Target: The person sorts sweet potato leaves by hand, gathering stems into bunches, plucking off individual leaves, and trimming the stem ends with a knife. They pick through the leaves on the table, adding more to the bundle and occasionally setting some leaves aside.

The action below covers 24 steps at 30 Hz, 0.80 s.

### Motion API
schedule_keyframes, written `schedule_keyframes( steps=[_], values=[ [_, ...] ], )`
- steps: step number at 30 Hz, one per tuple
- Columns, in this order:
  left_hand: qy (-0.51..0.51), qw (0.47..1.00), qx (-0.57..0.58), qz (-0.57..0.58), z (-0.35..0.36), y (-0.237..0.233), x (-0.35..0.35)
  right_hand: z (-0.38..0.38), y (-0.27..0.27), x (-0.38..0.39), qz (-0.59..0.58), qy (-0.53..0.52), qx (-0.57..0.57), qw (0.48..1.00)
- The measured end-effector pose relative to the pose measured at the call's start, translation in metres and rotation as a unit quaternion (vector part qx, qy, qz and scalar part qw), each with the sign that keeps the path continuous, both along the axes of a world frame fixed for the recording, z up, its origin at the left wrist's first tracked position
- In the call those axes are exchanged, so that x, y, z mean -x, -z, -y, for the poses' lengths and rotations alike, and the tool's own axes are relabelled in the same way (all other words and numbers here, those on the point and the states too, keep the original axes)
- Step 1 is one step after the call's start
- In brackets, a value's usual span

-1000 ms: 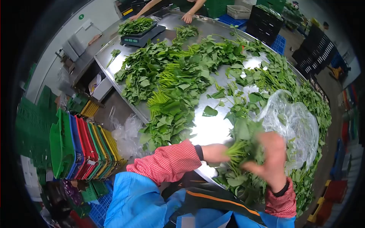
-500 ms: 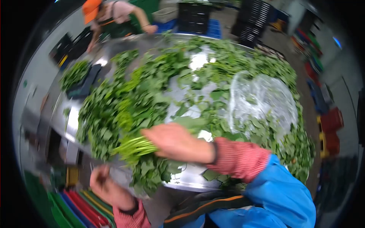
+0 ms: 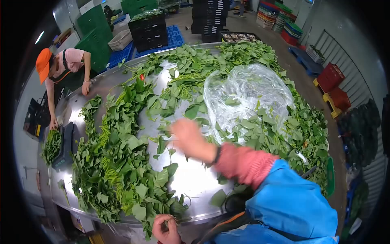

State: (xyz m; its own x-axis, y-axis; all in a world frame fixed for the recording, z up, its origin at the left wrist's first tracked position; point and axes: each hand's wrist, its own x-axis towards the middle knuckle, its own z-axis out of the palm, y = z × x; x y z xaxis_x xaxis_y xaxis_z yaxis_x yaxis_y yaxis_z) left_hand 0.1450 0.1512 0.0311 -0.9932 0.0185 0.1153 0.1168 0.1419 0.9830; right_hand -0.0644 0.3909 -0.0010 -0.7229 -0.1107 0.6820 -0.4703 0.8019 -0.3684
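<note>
My right hand (image 3: pixel 187 138) is stretched over the middle of the metal table (image 3: pixel 195 179), its fingers smeared by motion. Loose green leaves (image 3: pixel 161 145) lie just beside its fingertips, and I cannot make out whether it holds anything. At the table's near edge, my left hand (image 3: pixel 165 228) is curled closed, thumb against fingers; whatever is inside is hidden. Close to it ends a long row of leafy green bunches (image 3: pixel 122 158), stems lined up along its middle. To the right of my right hand, a crumpled clear plastic bag (image 3: pixel 248 91) lies among scattered leafy stems (image 3: pixel 264 134).
A co-worker in an orange cap (image 3: pixel 43 65) reaches for leaves (image 3: pixel 53 146) by a dark scale-like device (image 3: pixel 64 146) at the far left. Stacked black crates (image 3: pixel 148 32) stand beyond the table. Red crates (image 3: pixel 330 77) are at the right.
The bunch of green stems seen in my right hand has left it; that hand is now over the table's middle. My left hand is at the near edge. The view has shifted.
</note>
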Motion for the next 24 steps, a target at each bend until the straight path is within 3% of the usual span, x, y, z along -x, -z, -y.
schedule_keyframes(
  steps=[1, 2, 3, 5, 6, 8, 9, 10, 11, 14, 15, 17, 20, 21, 22, 23, 24],
  values=[
    [-0.004, 1.0, -0.013, 0.028, -0.005, 0.002, 0.001, -0.055, 0.023, 0.007, 0.025, 0.083, -0.109, 0.99],
    [-0.008, 0.998, -0.025, 0.056, -0.011, 0.006, -0.001, -0.108, 0.039, 0.009, 0.169, 0.19, -0.192, 0.948],
    [-0.013, 0.996, -0.039, 0.085, -0.019, 0.009, -0.002, -0.157, 0.05, 0.008, 0.205, 0.267, -0.252, 0.907],
    [0.02, 0.994, -0.029, 0.105, -0.041, 0.004, 0.002, -0.223, 0.052, -0.011, 0.22, 0.376, -0.259, 0.862],
    [0.034, 0.993, -0.032, 0.111, -0.056, 0.0, 0.002, -0.253, 0.068, -0.014, 0.25, 0.388, -0.257, 0.849],
    [0.067, 0.989, -0.018, 0.13, -0.089, -0.012, 0.001, -0.294, 0.105, -0.013, 0.312, 0.307, -0.207, 0.875],
    [0.092, 0.992, 0.032, 0.077, -0.103, -0.015, 0.004, -0.312, 0.12, -0.016, 0.341, 0.266, -0.18, 0.883],
    [0.117, 0.989, 0.082, 0.022, -0.116, -0.013, 0.008, -0.314, 0.108, -0.018, 0.298, 0.244, -0.105, 0.917],
    [0.142, 0.981, 0.13, -0.031, -0.131, -0.012, 0.011, -0.32, 0.092, -0.014, 0.284, 0.229, -0.068, 0.929],
    [0.158, 0.986, 0.054, 0.005, -0.169, -0.005, 0.022, -0.34, -0.011, -0.014, 0.24, 0.227, 0.058, 0.942],
    [0.173, 0.984, 0.049, 0.003, -0.184, -0.013, 0.032, -0.359, -0.037, -0.009, 0.17, 0.22, 0.077, 0.958],
    [0.192, 0.969, 0.13, -0.091, -0.209, -0.025, 0.052, -0.384, -0.111, -0.009, 0.023, 0.159, 0.063, 0.985],
    [0.191, 0.957, 0.097, -0.194, -0.261, -0.058, 0.089, -0.385, -0.222, -0.028, -0.101, 0.079, 0.037, 0.991],
    [0.187, 0.945, 0.103, -0.249, -0.28, -0.07, 0.102, -0.388, -0.255, -0.037, -0.093, 0.071, 0.029, 0.993],
    [0.173, 0.948, 0.113, -0.243, -0.301, -0.091, 0.108, -0.38, -0.287, -0.042, -0.038, 0.059, 0.065, 0.995],
    [0.161, 0.95, 0.124, -0.238, -0.321, -0.113, 0.113, -0.363, -0.316, -0.076, -0.158, -0.021, 0.078, 0.984],
    [0.153, 0.955, 0.098, -0.233, -0.341, -0.126, 0.122, -0.372, -0.314, -0.084, -0.157, -0.019, 0.083, 0.984]
  ],
)
